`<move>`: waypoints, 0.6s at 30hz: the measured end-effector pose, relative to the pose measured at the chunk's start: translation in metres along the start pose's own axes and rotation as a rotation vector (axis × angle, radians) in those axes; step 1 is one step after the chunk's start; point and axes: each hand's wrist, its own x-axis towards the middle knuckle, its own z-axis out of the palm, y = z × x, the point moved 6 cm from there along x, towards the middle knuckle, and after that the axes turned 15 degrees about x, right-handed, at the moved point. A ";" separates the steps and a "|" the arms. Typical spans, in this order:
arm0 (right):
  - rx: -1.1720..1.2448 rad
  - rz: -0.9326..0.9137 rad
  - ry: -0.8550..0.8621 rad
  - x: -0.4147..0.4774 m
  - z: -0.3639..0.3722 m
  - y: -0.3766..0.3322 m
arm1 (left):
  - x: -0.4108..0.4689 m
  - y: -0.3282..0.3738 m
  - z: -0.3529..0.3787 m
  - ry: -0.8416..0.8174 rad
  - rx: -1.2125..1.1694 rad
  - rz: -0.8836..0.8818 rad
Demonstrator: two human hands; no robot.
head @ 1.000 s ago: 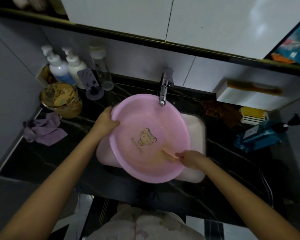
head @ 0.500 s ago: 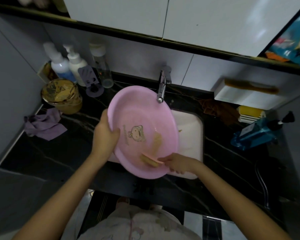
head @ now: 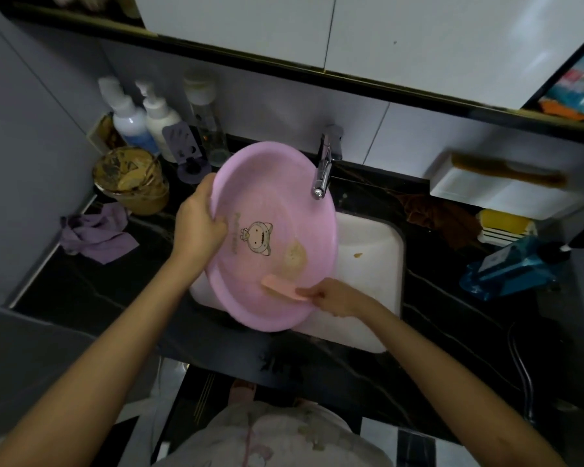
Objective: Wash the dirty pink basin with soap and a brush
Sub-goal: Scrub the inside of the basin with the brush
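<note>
- Left hand [head: 198, 220] grips the rim of the basin [head: 270, 203], tilted over the sink [head: 371, 237].
- Right hand [head: 338, 298] holds the brush [head: 280, 287] against the inside.
- Risk: wet rim slipping; brown stain [head: 295, 256] remains.

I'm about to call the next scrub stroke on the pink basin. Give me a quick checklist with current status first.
1. Left hand grips the pink basin at its left rim: ok.
2. Right hand holds the brush, its head against the basin's inside near the lower rim: ok.
3. Basin tilted over the sink: ok.
4. Basin inside clean: not ok, a brown smear sits just above the brush.
5. Faucet running: cannot tell; no stream shows.
6. Soap on the brush: cannot tell.
</note>
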 end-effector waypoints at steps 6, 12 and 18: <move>-0.650 -0.072 0.383 0.028 -0.089 -0.018 | 0.000 0.003 0.002 -0.012 0.039 -0.011; -0.801 -0.114 0.470 0.027 -0.110 -0.032 | -0.001 0.004 0.001 0.001 0.071 -0.019; -0.722 -0.098 0.368 0.019 -0.085 -0.008 | -0.001 0.006 -0.001 0.009 0.083 -0.010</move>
